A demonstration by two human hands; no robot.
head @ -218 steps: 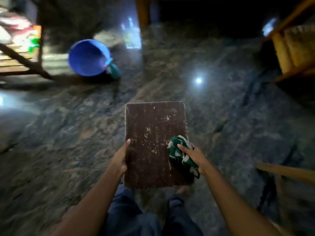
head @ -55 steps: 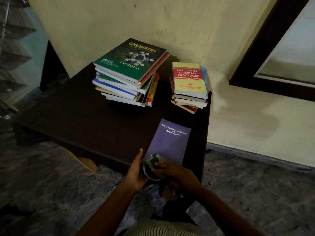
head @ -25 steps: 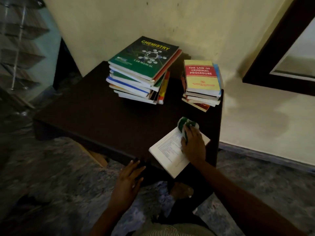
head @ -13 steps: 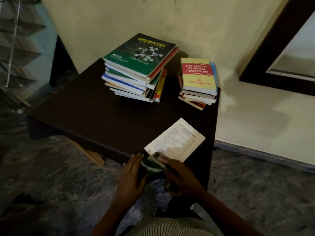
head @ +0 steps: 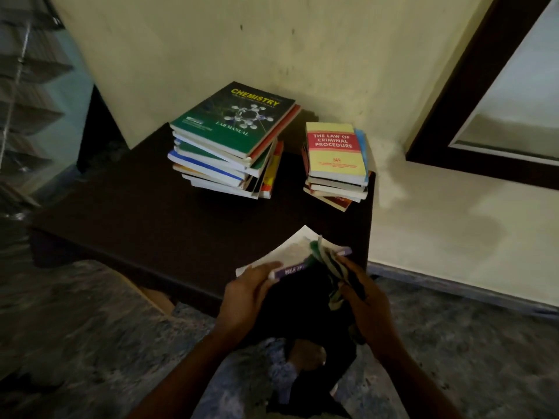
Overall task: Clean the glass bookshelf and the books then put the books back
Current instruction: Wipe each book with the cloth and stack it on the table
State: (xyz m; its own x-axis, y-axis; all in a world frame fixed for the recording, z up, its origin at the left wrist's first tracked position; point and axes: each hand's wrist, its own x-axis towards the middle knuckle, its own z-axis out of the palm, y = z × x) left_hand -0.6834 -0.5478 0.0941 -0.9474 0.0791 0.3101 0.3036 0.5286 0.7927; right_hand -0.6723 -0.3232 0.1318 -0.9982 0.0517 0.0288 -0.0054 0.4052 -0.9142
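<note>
A thin book [head: 289,270] is at the near right corner of the dark table [head: 145,213], lifted on its edge so that the purple spine looks toward the camera. White letters on the spine begin with "PUBLIC", and the rest is covered. Behind the spine one pale face of the book slopes away toward the wall [head: 302,40]. The side toward the person is in shadow and cannot be read.

The left hand [head: 245,294] grips the left end of the spine, its fingers [head: 267,267] curled over the top edge. The right hand [head: 367,300] holds a green and white cloth [head: 325,258], fingers [head: 348,264] closed around it, and the cloth touches the right part of the spine.

Farther back on the table stand two piles. The tall pile [head: 217,173] is untidy and has a green chemistry book [head: 236,116] on top. The small pile [head: 335,189], just beside it on the right, has a yellow book [head: 334,152] with a red title band on top.

At the far left a glass shelf [head: 24,86] is seen, blurred. A dark frame [head: 453,86] is on the wall at the right. The floor [head: 75,328] is grey stone
</note>
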